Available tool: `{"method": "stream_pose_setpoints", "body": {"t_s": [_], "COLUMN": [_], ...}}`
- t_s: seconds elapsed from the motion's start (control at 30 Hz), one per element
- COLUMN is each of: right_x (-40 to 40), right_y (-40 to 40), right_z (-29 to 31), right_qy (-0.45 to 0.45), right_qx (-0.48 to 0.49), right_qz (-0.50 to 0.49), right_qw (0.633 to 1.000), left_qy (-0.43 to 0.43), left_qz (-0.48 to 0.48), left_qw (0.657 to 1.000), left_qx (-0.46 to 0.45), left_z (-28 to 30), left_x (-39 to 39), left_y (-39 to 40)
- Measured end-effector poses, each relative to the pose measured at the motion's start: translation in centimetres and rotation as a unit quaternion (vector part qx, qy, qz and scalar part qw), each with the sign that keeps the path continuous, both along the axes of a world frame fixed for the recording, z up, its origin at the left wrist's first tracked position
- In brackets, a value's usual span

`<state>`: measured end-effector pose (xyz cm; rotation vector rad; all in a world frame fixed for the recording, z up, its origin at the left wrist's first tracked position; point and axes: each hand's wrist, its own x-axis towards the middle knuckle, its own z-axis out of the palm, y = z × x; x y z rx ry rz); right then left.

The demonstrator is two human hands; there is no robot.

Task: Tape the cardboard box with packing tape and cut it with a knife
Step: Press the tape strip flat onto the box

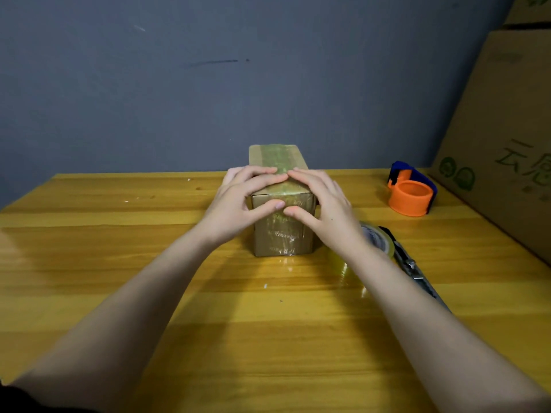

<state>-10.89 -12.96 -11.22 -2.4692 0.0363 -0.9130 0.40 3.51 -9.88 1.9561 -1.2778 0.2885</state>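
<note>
I see a taped cardboard box (281,204) standing mid-table (119,248). My left hand (238,201) and right hand (320,204) press its near top edge, fingers straight, thumbs on the front. Tape roll (377,238) and knife (414,266) lie just right.

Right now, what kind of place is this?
Probably a small packing or shipping station. On a wooden table, both hands press tape onto a cardboard box; a tape roll and an orange tape dispenser sit nearby, and large printed cartons stand at the right.
</note>
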Motion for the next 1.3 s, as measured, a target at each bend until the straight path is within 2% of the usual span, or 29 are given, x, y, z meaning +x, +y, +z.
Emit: {"method": "stream_pose_setpoints", "body": {"t_s": [0.43, 0.53, 0.6, 0.7, 0.8, 1.07, 1.3], "right_x": [-0.8, -0.9, -1.0, -0.6, 0.1, 0.7, 0.1], "right_y": [-0.3, -0.4, -0.2, 0.7, 1.7, 2.0, 1.2], "right_z": [0.5, 0.9, 1.1, 1.1, 0.7, 0.0, 0.3], "right_qy": [0.049, 0.072, 0.064, 0.004, -0.034, -0.059, -0.035], "right_qx": [-0.112, -0.108, -0.065, -0.004, 0.014, 0.028, -0.052], "right_qz": [-0.013, -0.012, 0.001, -0.018, -0.052, -0.058, -0.063], "right_qw": [0.992, 0.991, 0.996, 1.000, 0.998, 0.996, 0.996], "left_qy": [-0.043, -0.052, -0.054, -0.013, 0.014, -0.032, -0.037], "left_qz": [0.034, 0.025, 0.014, -0.004, 0.007, 0.019, 0.004], "left_qw": [0.997, 0.995, 0.994, 0.998, 1.000, 0.999, 0.999], "left_qx": [0.053, 0.084, 0.098, 0.068, 0.025, -0.035, -0.025], "left_z": [0.3, 0.7, 0.8, 0.9, 0.5, -0.7, -0.7], "left_x": [-0.6, -0.5, -0.3, -0.4, -0.6, -0.2, -0.2], "left_y": [0.2, 0.6, 0.8, 0.8, 0.5, -0.1, 0.2]}}
